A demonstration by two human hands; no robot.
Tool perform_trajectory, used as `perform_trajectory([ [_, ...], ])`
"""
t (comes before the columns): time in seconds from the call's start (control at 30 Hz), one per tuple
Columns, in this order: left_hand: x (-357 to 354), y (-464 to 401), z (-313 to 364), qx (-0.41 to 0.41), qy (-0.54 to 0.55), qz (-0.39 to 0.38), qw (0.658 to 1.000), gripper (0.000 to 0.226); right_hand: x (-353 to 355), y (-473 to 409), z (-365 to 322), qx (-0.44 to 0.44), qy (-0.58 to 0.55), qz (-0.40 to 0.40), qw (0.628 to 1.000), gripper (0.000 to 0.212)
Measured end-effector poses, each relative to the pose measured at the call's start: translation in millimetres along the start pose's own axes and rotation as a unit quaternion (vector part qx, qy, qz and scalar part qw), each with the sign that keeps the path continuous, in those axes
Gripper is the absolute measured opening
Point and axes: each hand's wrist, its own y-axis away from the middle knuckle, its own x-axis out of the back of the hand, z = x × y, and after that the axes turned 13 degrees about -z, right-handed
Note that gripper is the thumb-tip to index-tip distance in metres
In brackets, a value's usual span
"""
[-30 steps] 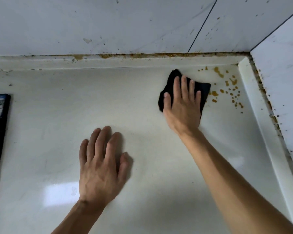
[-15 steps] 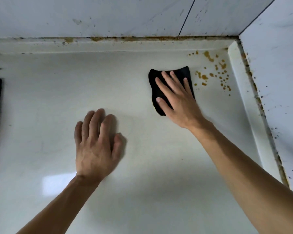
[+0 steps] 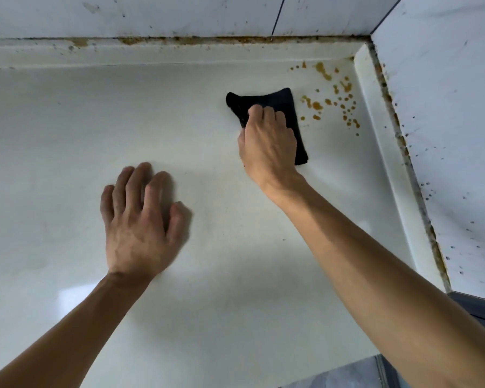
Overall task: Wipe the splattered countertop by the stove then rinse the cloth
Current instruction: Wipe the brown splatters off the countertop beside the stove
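1. Cloth (image 3: 291,107): black, folded to a rough rectangle, lying flat on the worktop (image 3: 67,135) toward the back right corner. Its far left corner sticks out in a rounded tab; its near right corner shows below the wrist.

2. Right hand (image 3: 268,144): on top of the cloth, knuckles up, fingers (image 3: 269,113) curled down into the fabric. Grip clenched on the cloth; thumb side hidden, so how it lies I cannot tell.

3. Splatter (image 3: 333,102): orange-brown drops and streaks just right of the cloth, scattered toward the corner. The nearest drops sit just beside the cloth's right edge, not under it. Larger streak near the back, smaller dots trailing forward.

4. Left hand (image 3: 140,219): well left of the cloth and nearer the person, palm down on the bare worktop, fingers spread and fairly straight. Grip released, holding nothing.

5. Worktop: pale, glossy, with a soft shadow under both forearms. A raised lip (image 3: 375,135) runs along the back and right sides.

6. Seam (image 3: 207,40): where the lip meets the wall, a line of brown grime runs along the back and continues down the right side.

7. Wall tiles (image 3: 445,107): white, speckled with small dark spots, denser on the right wall.

8. Floor (image 3: 347,373): a grey strip shows past the worktop's near edge, lower right.
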Motion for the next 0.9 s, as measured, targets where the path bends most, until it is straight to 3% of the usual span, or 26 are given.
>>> perform_trajectory([
  [0.07,-0.9,-0.9,-0.1,0.0,-0.003,0.001,1.0,0.048,10.9,-5.1,7.1,0.012,-0.033,-0.03,0.999,0.022],
  [0.17,-2.2,-1.1,-1.7,0.002,-0.004,-0.001,1.0,0.047,46.5,-12.3,31.3,-0.016,-0.265,-0.053,0.963,0.019],
  [0.23,-2.4,-1.3,-1.7,0.004,-0.002,-0.006,1.0,0.048,68.7,-12.0,56.9,-0.068,-0.455,-0.022,0.888,0.01],
  [0.3,-1.5,-1.0,-1.2,0.004,-0.001,-0.009,1.0,0.048,79.2,-5.9,80.2,-0.112,-0.633,-0.009,0.766,0.008],
  [0.33,-0.7,-1.0,-0.7,0.005,0.0,-0.009,1.0,0.049,76.9,-1.5,89.3,-0.125,-0.69,-0.02,0.713,0.008],
  [0.37,-0.1,-1.3,-0.3,0.007,0.001,-0.009,1.0,0.048,70.8,4.0,95.6,-0.138,-0.709,-0.035,0.69,0.012],
  [0.4,0.1,-1.2,0.0,0.007,0.002,-0.011,1.0,0.048,61.7,9.7,100.4,-0.154,-0.702,-0.05,0.693,0.017],
  [0.43,0.1,-1.2,-0.1,0.007,0.001,-0.011,1.0,0.048,51.6,14.6,105.5,-0.169,-0.667,-0.061,0.723,0.02],
  [0.53,-1.3,-1.2,-1.3,0.005,-0.003,-0.005,1.0,0.049,26.1,35.5,122.5,-0.187,-0.459,-0.094,0.863,0.026],
  [0.67,-3.5,-0.9,-1.1,0.004,-0.005,0.0,1.0,0.05,14.7,51.1,131.2,-0.138,-0.22,-0.009,0.966,0.074],
  [0.73,-3.2,-0.7,-1.2,0.002,-0.004,0.0,1.0,0.051,12.6,43.1,124.0,-0.012,-0.166,0.025,0.986,0.066],
  [0.8,-2.1,-0.1,0.1,0.0,0.001,0.003,1.0,0.051,9.1,28.8,113.1,0.108,-0.137,-0.029,0.984,0.058],
  [0.9,-0.9,0.0,3.5,0.004,0.007,0.008,1.0,0.051,-7.1,19.9,95.9,0.158,-0.108,-0.124,0.974,0.065],
])
